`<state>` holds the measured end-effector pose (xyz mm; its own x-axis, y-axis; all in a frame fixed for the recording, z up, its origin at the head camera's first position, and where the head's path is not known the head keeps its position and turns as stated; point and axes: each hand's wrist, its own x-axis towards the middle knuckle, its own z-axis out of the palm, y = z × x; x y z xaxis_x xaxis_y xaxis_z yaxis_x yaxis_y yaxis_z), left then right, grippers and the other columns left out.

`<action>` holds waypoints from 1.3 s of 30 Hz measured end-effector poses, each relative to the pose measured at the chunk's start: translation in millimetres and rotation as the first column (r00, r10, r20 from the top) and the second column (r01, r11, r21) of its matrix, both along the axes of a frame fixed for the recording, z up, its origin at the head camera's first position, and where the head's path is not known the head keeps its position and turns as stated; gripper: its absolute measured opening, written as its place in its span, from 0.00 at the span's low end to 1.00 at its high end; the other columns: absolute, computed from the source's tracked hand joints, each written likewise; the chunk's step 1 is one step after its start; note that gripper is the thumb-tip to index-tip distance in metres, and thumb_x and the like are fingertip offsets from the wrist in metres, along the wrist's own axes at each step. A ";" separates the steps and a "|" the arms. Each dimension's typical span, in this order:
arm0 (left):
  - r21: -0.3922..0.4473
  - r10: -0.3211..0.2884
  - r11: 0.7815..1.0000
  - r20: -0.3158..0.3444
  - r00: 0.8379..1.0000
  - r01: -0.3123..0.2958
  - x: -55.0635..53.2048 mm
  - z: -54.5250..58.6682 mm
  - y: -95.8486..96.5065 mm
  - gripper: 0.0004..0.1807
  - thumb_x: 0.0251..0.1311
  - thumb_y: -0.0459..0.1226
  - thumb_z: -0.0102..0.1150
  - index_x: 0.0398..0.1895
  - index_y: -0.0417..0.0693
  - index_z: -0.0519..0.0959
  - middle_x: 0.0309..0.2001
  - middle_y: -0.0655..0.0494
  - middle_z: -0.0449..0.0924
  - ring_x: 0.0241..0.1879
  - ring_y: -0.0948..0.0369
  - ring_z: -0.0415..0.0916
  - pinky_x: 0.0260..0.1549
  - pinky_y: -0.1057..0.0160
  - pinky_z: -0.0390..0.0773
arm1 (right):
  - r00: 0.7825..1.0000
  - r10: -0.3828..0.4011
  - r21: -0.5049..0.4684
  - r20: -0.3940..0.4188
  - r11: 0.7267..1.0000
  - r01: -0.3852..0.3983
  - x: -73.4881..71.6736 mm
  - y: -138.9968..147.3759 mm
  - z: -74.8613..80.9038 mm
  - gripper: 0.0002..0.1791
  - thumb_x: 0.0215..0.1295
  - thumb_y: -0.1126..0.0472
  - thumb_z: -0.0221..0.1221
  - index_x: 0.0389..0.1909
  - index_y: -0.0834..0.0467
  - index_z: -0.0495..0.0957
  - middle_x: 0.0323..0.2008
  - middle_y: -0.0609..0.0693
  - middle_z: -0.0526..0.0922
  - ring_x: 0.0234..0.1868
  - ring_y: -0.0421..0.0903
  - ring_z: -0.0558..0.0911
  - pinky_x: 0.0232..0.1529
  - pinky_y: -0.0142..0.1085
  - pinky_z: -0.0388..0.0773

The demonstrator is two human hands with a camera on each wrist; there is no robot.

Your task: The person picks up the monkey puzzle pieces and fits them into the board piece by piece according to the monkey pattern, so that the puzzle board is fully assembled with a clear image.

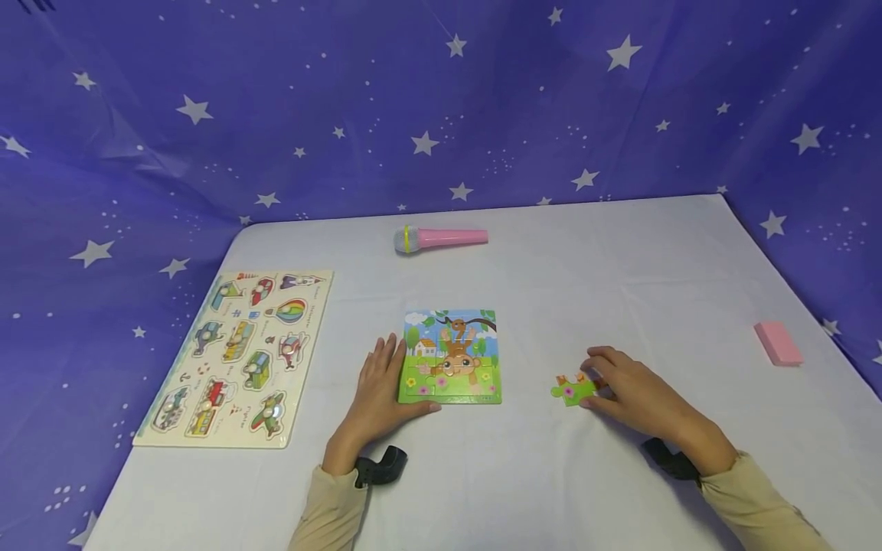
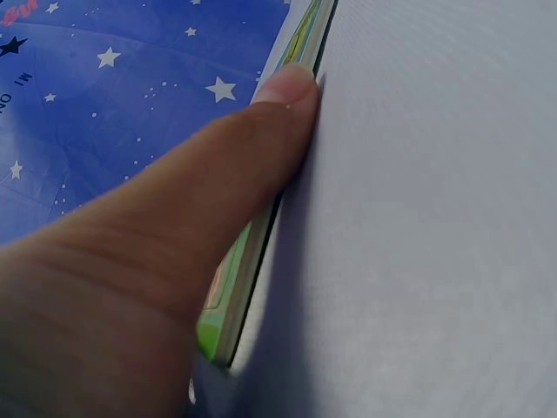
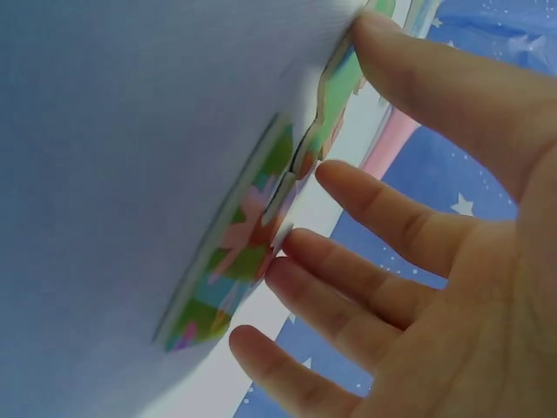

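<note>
My left hand (image 1: 377,390) lies at the left edge and lower left corner of a square jigsaw puzzle (image 1: 455,356) showing an upside-down monkey. Its thumb (image 2: 278,113) rests along the puzzle's near edge, and the other fingers stretch up the left side. To the right, my right hand (image 1: 634,390) is over loose jigsaw pieces (image 1: 570,392), green, orange and pink. In the right wrist view the thumb (image 3: 409,61) is at a green piece (image 3: 339,91), the other fingers spread beside a second multicoloured piece (image 3: 231,261). Part of the pieces is hidden by the hand.
A pink toy microphone (image 1: 448,238) lies toward the back of the white-covered table (image 1: 524,474). A wooden vehicle peg board (image 1: 234,356) is at the left. Near the right edge sits a pink block (image 1: 779,343). A blue star-patterned cloth (image 1: 386,99) hangs behind.
</note>
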<state>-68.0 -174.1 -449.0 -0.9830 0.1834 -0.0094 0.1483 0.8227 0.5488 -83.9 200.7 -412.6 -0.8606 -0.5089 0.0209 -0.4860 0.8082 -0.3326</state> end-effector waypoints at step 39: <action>0.015 0.005 1.000 -0.027 1.000 -0.005 1.1 0.3 1.9 0.60 0.36 0.59 0.67 0.69 0.39 0.49 0.71 0.42 0.41 0.71 0.46 0.35 0.67 0.44 0.40 | 0.977 0.052 -0.259 0.209 0.966 0.004 -6.2 3.3 -4.1 0.26 0.48 0.68 0.65 0.51 0.56 0.70 0.35 0.45 0.80 0.33 0.34 0.77 0.31 0.28 0.76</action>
